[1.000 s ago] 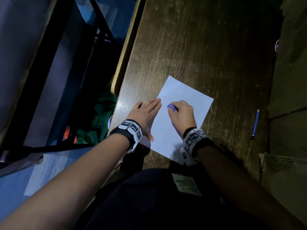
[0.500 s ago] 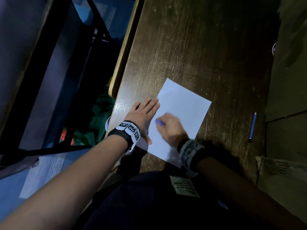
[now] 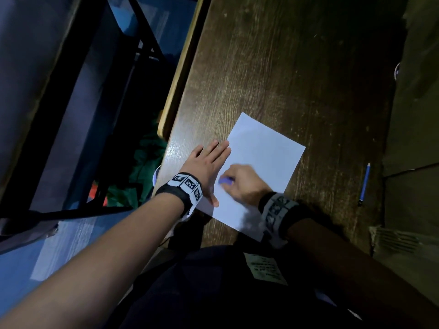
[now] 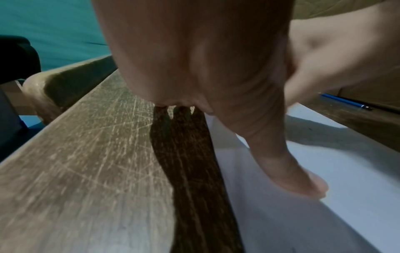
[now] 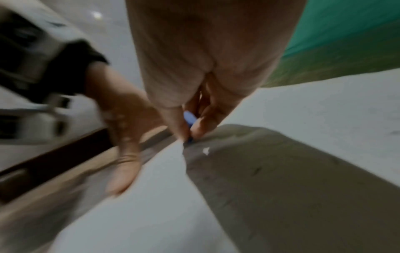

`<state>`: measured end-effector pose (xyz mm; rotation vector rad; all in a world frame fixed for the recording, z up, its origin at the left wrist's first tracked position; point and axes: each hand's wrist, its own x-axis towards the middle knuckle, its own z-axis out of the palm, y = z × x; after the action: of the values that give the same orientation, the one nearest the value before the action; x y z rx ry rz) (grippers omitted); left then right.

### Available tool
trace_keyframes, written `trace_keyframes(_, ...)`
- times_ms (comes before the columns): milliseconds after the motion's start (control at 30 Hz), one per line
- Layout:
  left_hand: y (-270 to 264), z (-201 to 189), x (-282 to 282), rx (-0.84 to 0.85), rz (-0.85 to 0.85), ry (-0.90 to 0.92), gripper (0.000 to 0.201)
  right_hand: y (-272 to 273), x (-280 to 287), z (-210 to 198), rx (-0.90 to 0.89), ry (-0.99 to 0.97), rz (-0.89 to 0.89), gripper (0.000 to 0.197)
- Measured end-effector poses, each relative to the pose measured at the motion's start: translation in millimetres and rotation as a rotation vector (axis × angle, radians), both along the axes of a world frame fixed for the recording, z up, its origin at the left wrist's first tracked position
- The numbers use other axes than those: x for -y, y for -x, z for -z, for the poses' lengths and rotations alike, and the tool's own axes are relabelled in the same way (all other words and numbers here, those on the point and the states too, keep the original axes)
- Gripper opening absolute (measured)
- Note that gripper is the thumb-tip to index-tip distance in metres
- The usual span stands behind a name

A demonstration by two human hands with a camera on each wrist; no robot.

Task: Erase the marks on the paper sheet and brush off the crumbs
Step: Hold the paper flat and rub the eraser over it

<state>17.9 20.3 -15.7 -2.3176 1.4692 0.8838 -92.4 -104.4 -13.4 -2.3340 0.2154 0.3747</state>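
A white paper sheet point(image 3: 266, 160) lies on the dark wooden table point(image 3: 273, 74) near its front left corner. My left hand point(image 3: 209, 160) lies flat with straight fingers across the sheet's left edge, and its thumb point(image 4: 288, 164) presses on the paper point(image 4: 357, 179). My right hand point(image 3: 242, 181) pinches a small blue-violet eraser point(image 3: 225, 181) and holds it down on the lower part of the sheet, close beside the left hand. The right wrist view shows the eraser point(image 5: 189, 118) between thumb and fingers, tip on the paper point(image 5: 324, 106). A few tiny dark specks show on the sheet.
A blue pencil point(image 3: 364, 184) lies on the table to the right of the sheet, also in the left wrist view as the pencil point(image 4: 344, 101). The table's left edge point(image 3: 180, 74) drops to a dark floor with green cloth point(image 3: 147, 157). A lighter surface point(image 3: 413, 129) borders the right.
My right hand has slid the eraser from the sheet's upper middle down and left toward me, and is blurred with motion. The left hand has stayed flat on the sheet's edge.
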Motion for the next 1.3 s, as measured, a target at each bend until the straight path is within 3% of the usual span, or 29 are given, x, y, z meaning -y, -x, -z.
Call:
trace_keyframes(100, 1, 0, -1, -0.009, 0.003, 0.008, 0.161, -13, 26, 13, 0.16, 0.158, 0.434, 0.013)
trace_keyframes(133, 1, 0, -2, -0.007, 0.002, 0.012, 0.161, -9, 22, 17, 0.211, 0.178, 0.496, 0.012)
trace_keyframes(200, 1, 1, -2, 0.003, 0.001, 0.02, 0.161, 7, -4, 18, 0.276, 0.143, 0.399, 0.007)
trace_keyframes(300, 0, 1, -1, 0.003, -0.005, 0.02, 0.161, 36, -29, 10, 0.24, 0.015, -0.055, 0.01)
trace_keyframes(333, 0, 1, -1, 0.003, -0.005, 0.019, 0.161, 32, -18, 9, 0.194, -0.003, -0.093, 0.01)
trace_keyframes(367, 0, 1, -1, 0.004, -0.005, 0.018, 0.162, 22, -4, 9, 0.165, 0.027, -0.013, 0.011)
trace_keyframes(467, 0, 0, -1, -0.008, 0.003, 0.008, 0.162, 3, 31, 15, 0.159, 0.145, 0.496, 0.013)
trace_keyframes(500, 1, -1, -1, -0.01, 0.002, 0.005, 0.161, 6, 28, 18, 0.182, 0.16, 0.555, 0.012)
trace_keyframes(533, 1, -1, -1, -0.007, 0.002, 0.005, 0.161, 11, 17, 15, 0.196, 0.155, 0.513, 0.01)
trace_keyframes(633, 1, 0, -1, 0.006, -0.002, 0.008, 0.16, 43, -22, 5, 0.235, 0.023, 0.017, 0.008)
trace_keyframes(667, 1, -1, 0, 0.007, -0.004, 0.006, 0.16, 44, -16, 2, 0.205, -0.01, -0.075, 0.01)
trace_keyframes(700, 1, -1, 0, 0.005, -0.004, 0.002, 0.16, 36, -3, 1, 0.172, -0.008, -0.048, 0.013)
trace_keyframes(833, 3, -3, 0, 0.004, 0.001, -0.004, 0.159, 12, 29, 8, 0.132, 0.16, 0.514, 0.015)
trace_keyframes(867, 3, -3, 0, 0.003, -0.001, -0.004, 0.16, 15, 22, 11, 0.172, 0.185, 0.539, 0.016)
trace_keyframes(900, 3, -2, 0, 0.005, -0.003, -0.005, 0.16, 20, 7, 11, 0.209, 0.176, 0.487, 0.019)
trace_keyframes(967, 3, -2, 0, 0.013, -0.006, -0.012, 0.16, 41, -29, 9, 0.251, 0.05, 0.197, 0.021)
trace_keyframes(1033, 3, -3, 1, 0.017, -0.001, -0.019, 0.161, 49, -28, 3, 0.194, -0.014, -0.046, 0.013)
trace_keyframes(1067, 4, -3, 1, 0.015, 0.0, -0.018, 0.162, 42, -16, 3, 0.161, -0.012, -0.022, 0.011)
trace_keyframes(1200, 5, -3, 0, 0.001, -0.005, -0.005, 0.162, 14, 29, 9, 0.108, 0.188, 0.566, 0.014)
trace_keyframes(1233, 5, -3, 0, 0.005, -0.005, -0.007, 0.162, 14, 23, 10, 0.126, 0.203, 0.573, 0.015)
trace_keyframes(1300, 5, -2, 0, 0.007, -0.006, -0.01, 0.163, 25, -7, 7, 0.092, 0.16, 0.348, 0.018)
